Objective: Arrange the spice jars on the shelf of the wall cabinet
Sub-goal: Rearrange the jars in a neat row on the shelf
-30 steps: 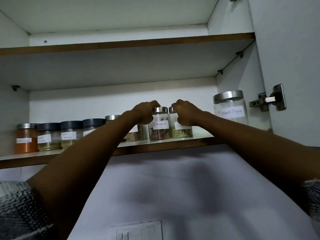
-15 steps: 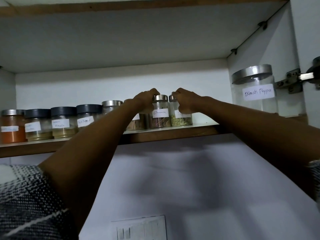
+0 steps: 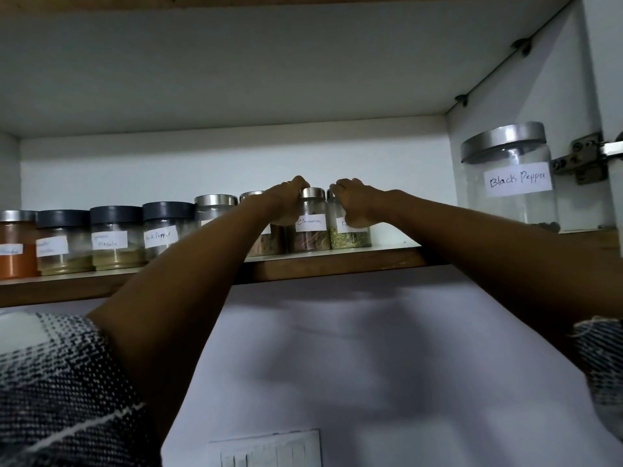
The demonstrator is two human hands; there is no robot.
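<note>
- Since a second ago we have barely shifted our hands; only our view has tipped up and closer, so the upper shelf has left the top of the picture and the big jar sits larger at the right.
- Our left hand curls over the jar just left of the cinnamon jar, fingers over its lid; our arm hides most of that jar, but we judge the fingers are clamped on it.
- Our right hand curls round the herb jar just right of the cinnamon jar, gripping near its lid and covering most of its label.
- These three jars stand upright, touching or nearly so, near the front edge of the shelf.
- Left of the cinnamon jar runs a row: a steel-lidded jar, three dark-lidded jars, and an orange-filled jar at the far end.
- Well right of the cinnamon jar stands the large Black Pepper jar, beside the door hinge.
- We judge the row nearly set, with these two jars being nudged into line.
- Risk: we are reaching up at full stretch and gripping high on the jars, so a push could tip one, knock the cinnamon jar between them, or slide a jar off the near edge.
</note>
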